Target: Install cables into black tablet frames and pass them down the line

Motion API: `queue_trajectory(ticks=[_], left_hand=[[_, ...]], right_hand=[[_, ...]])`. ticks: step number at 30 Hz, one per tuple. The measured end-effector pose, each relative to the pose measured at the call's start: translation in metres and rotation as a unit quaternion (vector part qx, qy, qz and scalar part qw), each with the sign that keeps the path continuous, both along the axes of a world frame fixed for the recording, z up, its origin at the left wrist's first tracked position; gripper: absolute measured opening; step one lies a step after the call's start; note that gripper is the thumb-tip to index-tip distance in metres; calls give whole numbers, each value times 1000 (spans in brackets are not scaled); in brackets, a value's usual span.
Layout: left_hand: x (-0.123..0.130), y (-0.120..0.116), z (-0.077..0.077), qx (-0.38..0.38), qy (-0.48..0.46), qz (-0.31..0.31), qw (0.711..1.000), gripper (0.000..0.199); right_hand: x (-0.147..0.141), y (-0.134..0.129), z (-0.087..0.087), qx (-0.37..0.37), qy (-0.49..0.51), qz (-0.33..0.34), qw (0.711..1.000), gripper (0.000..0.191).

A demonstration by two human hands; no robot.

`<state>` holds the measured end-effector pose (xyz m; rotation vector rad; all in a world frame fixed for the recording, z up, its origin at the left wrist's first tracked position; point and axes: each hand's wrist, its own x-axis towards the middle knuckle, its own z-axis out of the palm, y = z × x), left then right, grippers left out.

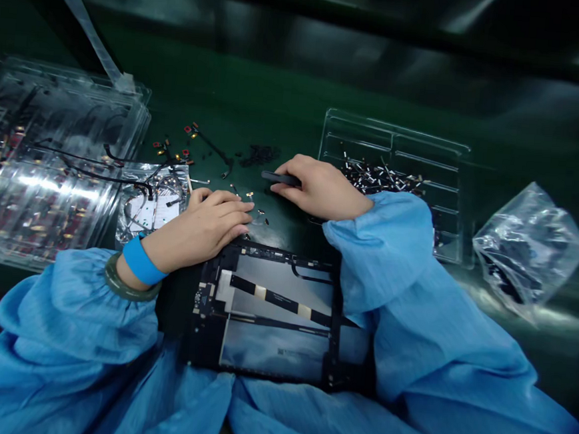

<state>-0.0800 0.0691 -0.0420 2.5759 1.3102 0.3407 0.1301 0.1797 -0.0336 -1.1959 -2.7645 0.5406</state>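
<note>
My left hand [213, 221] lies palm down on the green table just beyond the device, its fingers stretched out and no object seen in it. By its fingertips are several tiny parts [261, 212]. My right hand [316, 186] pinches black tweezers [280, 178] between thumb and fingers; their rear end points left and their tips are hidden. Below both hands lies an opened tablet-like device [283, 303], its circuit board and a dark flat cable [283, 301] showing. A small pile of black pieces [260, 155] sits just beyond the tweezers.
Stacked clear trays [52, 178] of parts stand at left, beside a silver bag [152, 209] with cables across it. Loose flex cables [215, 145] lie at the back. To the right are a clear compartment tray [420, 147] holding small parts and a clear plastic bag [530, 246].
</note>
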Motion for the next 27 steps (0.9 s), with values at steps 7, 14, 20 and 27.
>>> queue_trajectory(ticks=[7,14,20,27], left_hand=[[0,0,3,6,2,9,1000,43],[2,-2,6,-12,2,5,1000,45],[8,-5,8,-25,7,1,1000,46],[8,-5,6,-28,2,1,1000,46]], right_hand=[[-4,-2,-1,-29,-16,24,999,26],[-10,-14,6,21,-97,5,995,25],[-12,-13,2,-12,-58,-16,998,23],[-5,-6,2,0,26,-60,998,20]])
